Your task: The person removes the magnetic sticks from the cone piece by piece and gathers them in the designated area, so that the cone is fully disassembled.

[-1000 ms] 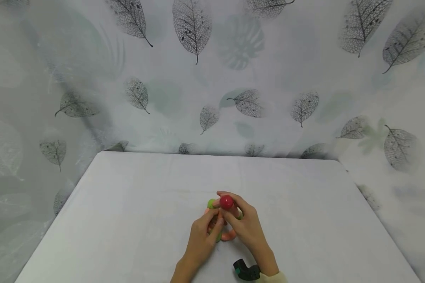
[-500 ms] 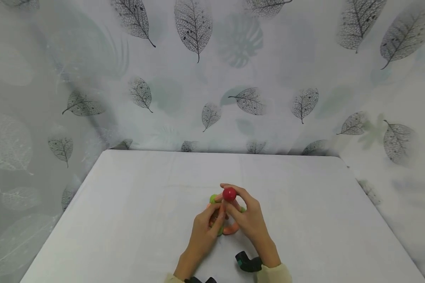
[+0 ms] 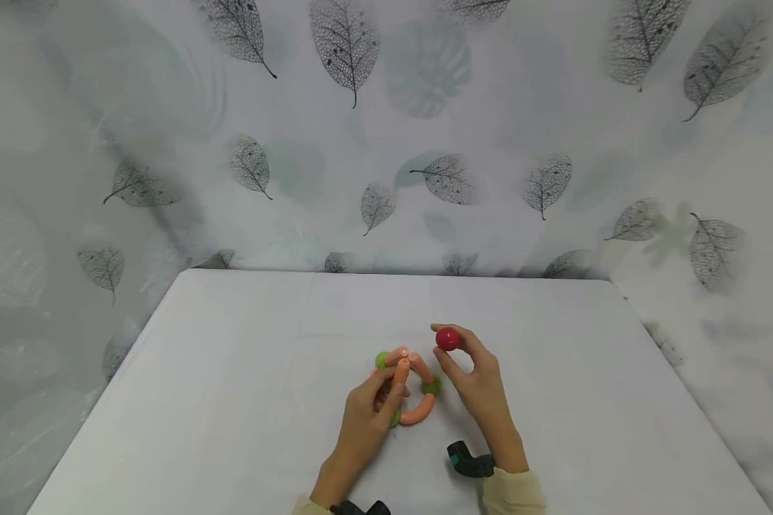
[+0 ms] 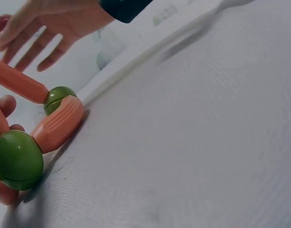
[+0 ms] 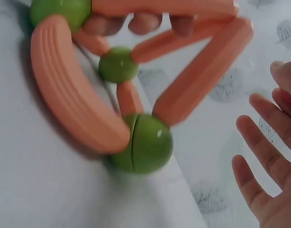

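Between thumb and index finger, my right hand (image 3: 484,379) pinches a red ball (image 3: 447,338) above the table, with the other fingers spread. My left hand (image 3: 363,416) grips a straight orange rod (image 3: 402,373) of a toy frame. That frame has curved orange pieces (image 5: 69,90) and green balls (image 5: 144,142) forming a ring on the table. Straight orange rods (image 5: 204,71) lean upward from the balls, their top ends close together. The red ball is apart from these ends, to their right. In the right wrist view, left fingertips (image 5: 145,23) show beneath one rod.
A white-covered table (image 3: 264,357) spreads around the frame. Behind it hangs a leaf-printed curtain (image 3: 489,129), which also runs along both sides. Dark wrist devices (image 3: 470,460) sit on both forearms near the front edge.
My right hand has carried the red ball away from the rods' top ends, to the right and slightly up in the view. My left hand stays on the frame, and the rod tips are now exposed.
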A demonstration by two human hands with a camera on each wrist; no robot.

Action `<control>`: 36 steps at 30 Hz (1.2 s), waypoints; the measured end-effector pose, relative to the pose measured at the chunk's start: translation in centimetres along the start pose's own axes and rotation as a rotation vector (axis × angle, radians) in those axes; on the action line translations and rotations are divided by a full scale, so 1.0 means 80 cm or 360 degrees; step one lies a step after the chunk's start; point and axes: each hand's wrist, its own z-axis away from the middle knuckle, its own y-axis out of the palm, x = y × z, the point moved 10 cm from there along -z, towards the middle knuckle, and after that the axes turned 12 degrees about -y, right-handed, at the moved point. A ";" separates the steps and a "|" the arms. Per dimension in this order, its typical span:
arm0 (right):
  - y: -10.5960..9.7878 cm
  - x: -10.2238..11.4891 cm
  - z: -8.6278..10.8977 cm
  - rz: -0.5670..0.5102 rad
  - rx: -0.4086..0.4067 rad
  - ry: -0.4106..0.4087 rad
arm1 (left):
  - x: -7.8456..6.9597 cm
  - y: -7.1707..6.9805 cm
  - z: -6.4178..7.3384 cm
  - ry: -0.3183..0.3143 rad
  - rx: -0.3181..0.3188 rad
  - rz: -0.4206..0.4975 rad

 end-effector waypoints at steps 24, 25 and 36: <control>-0.049 -0.107 0.030 0.0457 0.0134 0.0426 | -0.002 -0.001 0.000 -0.0031 0.0022 0.0063; -0.049 -0.107 0.030 0.0467 0.0144 0.0398 | -0.002 -0.001 0.000 -0.0035 0.0023 0.0063; -0.038 -0.100 0.026 0.0652 0.0246 0.0133 | 0.001 0.002 -0.002 -0.0016 0.0027 0.0078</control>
